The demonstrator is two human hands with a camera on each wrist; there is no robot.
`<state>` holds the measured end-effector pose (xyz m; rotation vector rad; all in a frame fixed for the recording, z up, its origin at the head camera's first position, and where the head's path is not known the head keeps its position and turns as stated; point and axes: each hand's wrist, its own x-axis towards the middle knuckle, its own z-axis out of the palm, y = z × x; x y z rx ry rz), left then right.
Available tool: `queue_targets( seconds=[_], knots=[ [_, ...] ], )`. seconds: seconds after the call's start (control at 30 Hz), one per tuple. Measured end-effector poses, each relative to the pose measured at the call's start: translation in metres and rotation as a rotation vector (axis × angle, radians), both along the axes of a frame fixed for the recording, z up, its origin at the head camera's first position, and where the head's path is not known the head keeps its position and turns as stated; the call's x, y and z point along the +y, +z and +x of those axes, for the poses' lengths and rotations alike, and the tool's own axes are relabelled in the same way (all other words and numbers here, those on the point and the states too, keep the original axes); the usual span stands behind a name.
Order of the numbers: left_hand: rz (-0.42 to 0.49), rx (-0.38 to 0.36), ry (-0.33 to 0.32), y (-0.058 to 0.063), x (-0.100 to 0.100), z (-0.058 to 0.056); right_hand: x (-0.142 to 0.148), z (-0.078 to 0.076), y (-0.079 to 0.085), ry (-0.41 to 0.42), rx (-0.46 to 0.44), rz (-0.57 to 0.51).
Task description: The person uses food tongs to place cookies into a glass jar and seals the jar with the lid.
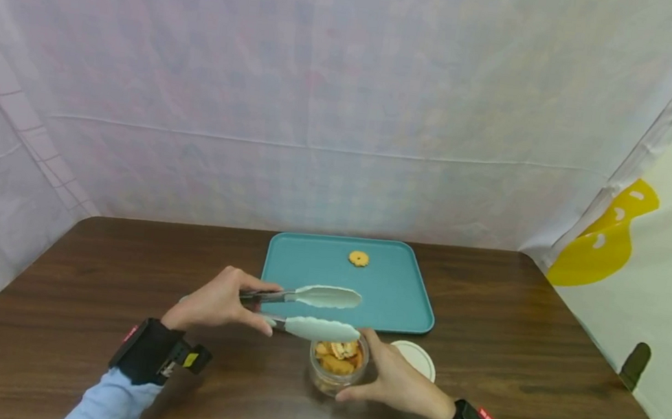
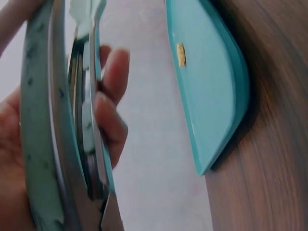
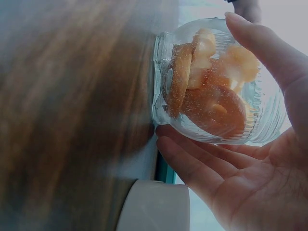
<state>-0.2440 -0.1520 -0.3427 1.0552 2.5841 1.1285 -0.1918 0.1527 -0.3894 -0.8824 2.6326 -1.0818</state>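
Note:
In the head view my left hand (image 1: 220, 301) grips a pair of metal tongs (image 1: 326, 297) with pale green tips. The two tips stand apart with nothing between them, and the nearer one overlaps the far side of the jar's mouth. My right hand (image 1: 397, 380) holds a clear glass jar (image 1: 324, 379) from its right side, thumb in front and fingers behind. Several cookies (image 3: 214, 108) fill the jar, as the right wrist view shows through the glass. The left wrist view has the tongs' handles (image 2: 41, 120) between thumb and curled fingers.
A blue-green tray (image 1: 305, 261) lies behind the hands on the dark wooden table (image 1: 181, 254), with one round cookie (image 1: 359, 258) near its far edge. Just right of the jar is a white lid (image 1: 418, 358), partly behind my right hand. A pale cloth wall (image 1: 301, 185) rises behind the table.

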Motion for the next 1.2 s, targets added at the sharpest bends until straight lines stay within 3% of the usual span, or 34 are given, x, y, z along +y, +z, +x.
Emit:
queue_targets(
  seconds=[0.2, 0.4, 0.77, 1.2],
  knots=[
    [0.003, 0.057, 0.107, -0.003, 0.007, -0.003, -0.001, 0.000, 0.000, -0.003, -0.025, -0.008],
    [-0.031, 0.117, 0.168, -0.008, 0.014, -0.011, -0.001, 0.000, -0.001, -0.006, -0.011, -0.013],
    [-0.094, 0.110, 0.366, -0.017, 0.026, -0.025, -0.002, 0.000, -0.002, -0.012, 0.004, -0.006],
    [-0.176, 0.131, 0.485, -0.026, 0.042, -0.047, -0.003, 0.000, 0.000, -0.013, 0.011, -0.005]
  ],
)
